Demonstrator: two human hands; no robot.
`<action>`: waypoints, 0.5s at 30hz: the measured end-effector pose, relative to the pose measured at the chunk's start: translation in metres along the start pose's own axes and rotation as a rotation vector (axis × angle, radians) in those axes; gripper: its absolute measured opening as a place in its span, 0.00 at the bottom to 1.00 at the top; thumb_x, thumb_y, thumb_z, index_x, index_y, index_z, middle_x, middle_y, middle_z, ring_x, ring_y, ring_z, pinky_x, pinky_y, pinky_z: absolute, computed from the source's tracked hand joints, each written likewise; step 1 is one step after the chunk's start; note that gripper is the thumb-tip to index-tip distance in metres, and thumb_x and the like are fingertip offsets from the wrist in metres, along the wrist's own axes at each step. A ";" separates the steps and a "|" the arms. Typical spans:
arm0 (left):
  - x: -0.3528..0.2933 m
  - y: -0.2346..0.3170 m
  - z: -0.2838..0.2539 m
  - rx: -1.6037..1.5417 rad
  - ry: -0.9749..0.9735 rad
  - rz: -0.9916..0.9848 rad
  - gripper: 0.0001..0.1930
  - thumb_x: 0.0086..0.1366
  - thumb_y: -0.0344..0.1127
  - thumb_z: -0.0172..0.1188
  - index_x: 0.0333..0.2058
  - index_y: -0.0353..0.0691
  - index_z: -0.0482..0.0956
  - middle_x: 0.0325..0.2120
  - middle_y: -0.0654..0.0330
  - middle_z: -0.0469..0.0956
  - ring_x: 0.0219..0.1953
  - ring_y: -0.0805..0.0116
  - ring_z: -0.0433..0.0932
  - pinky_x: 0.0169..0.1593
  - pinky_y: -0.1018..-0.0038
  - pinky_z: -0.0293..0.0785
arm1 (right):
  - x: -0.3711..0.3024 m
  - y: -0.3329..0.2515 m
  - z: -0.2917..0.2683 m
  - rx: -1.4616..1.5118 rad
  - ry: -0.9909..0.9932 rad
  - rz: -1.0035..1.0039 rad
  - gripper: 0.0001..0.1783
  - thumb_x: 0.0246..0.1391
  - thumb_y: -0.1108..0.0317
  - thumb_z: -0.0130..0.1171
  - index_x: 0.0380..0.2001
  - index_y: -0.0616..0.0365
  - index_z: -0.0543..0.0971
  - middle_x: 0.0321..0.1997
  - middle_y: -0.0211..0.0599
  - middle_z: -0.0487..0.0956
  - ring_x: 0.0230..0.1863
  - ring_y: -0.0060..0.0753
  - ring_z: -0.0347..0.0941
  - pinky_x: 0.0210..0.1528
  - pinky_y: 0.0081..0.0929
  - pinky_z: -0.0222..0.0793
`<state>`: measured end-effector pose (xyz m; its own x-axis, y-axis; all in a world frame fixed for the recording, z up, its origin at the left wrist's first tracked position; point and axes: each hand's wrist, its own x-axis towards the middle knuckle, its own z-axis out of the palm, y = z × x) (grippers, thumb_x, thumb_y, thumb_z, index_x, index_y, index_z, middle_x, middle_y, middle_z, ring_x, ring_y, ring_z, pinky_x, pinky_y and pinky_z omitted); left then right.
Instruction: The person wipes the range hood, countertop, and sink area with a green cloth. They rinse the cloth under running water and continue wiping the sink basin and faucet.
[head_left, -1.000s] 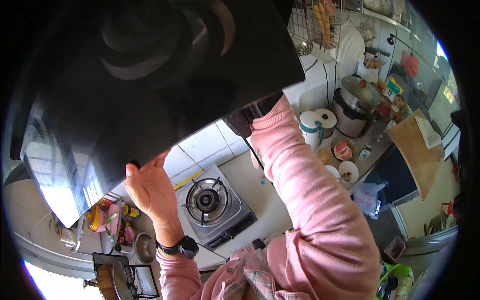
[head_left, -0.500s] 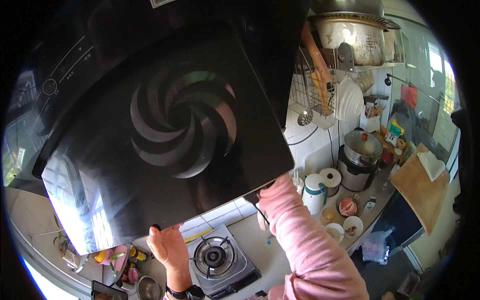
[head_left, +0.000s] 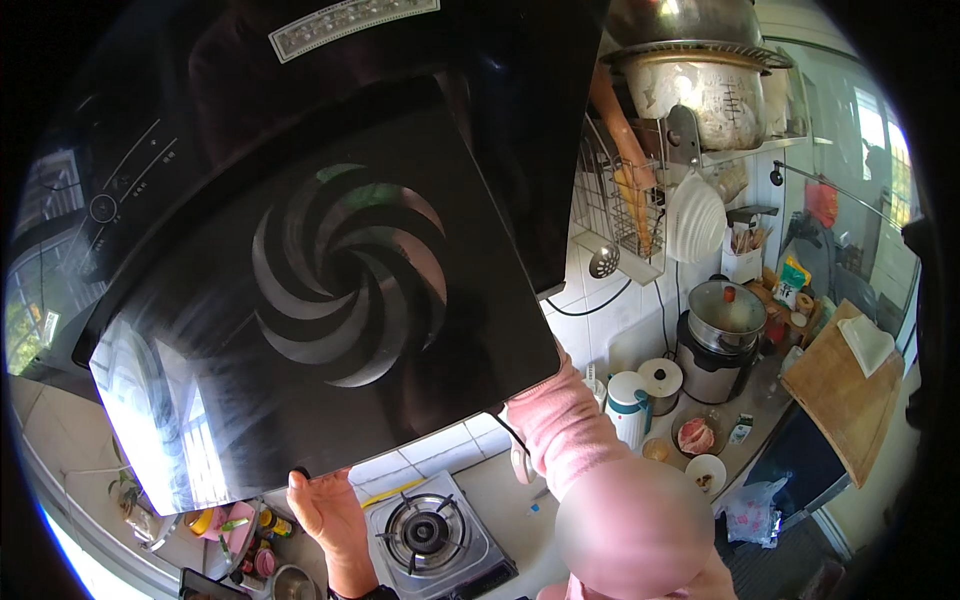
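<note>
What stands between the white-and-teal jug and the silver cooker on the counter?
A white lidded pot stands between the jug and the cooker, as the head view shows.

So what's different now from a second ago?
The view has tipped upward: the gas stove sits lower in frame, and more of the black panel and shelf pot shows. The left hand still grips the panel's lower edge; the right hand stays hidden behind it.
</note>
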<state>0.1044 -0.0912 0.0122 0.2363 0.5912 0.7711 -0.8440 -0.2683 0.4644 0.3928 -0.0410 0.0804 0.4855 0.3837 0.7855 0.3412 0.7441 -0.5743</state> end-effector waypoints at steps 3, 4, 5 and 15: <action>0.001 -0.003 -0.001 0.009 0.034 0.026 0.19 0.67 0.46 0.49 0.50 0.42 0.75 0.51 0.58 0.74 0.53 0.63 0.72 0.57 0.62 0.65 | 0.002 -0.007 -0.010 0.022 -0.004 -0.015 0.24 0.60 0.63 0.53 0.58 0.61 0.67 0.51 0.40 0.75 0.48 0.29 0.74 0.48 0.25 0.73; 0.001 -0.004 -0.001 0.018 0.039 0.043 0.19 0.67 0.46 0.49 0.50 0.42 0.74 0.52 0.57 0.74 0.54 0.63 0.72 0.58 0.62 0.65 | 0.005 -0.010 -0.014 0.031 -0.006 -0.022 0.24 0.60 0.63 0.53 0.58 0.61 0.67 0.51 0.39 0.75 0.48 0.29 0.74 0.48 0.25 0.73; 0.001 -0.005 -0.001 0.031 0.063 0.032 0.19 0.67 0.46 0.49 0.51 0.42 0.74 0.52 0.57 0.73 0.55 0.63 0.71 0.59 0.62 0.64 | 0.006 -0.013 -0.018 0.043 -0.011 -0.029 0.24 0.60 0.63 0.52 0.58 0.61 0.67 0.51 0.39 0.75 0.48 0.29 0.74 0.48 0.25 0.73; 0.000 -0.003 -0.001 -0.019 0.059 0.049 0.13 0.66 0.40 0.53 0.44 0.39 0.78 0.48 0.56 0.77 0.52 0.64 0.74 0.60 0.60 0.64 | 0.043 -0.072 -0.041 0.278 -0.094 -0.251 0.23 0.62 0.64 0.51 0.58 0.60 0.67 0.51 0.39 0.75 0.48 0.29 0.74 0.48 0.24 0.74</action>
<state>0.1067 -0.0894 0.0107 0.1659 0.6219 0.7653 -0.8629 -0.2842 0.4180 0.4221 -0.1007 0.1456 0.3342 0.2096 0.9189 0.2028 0.9361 -0.2873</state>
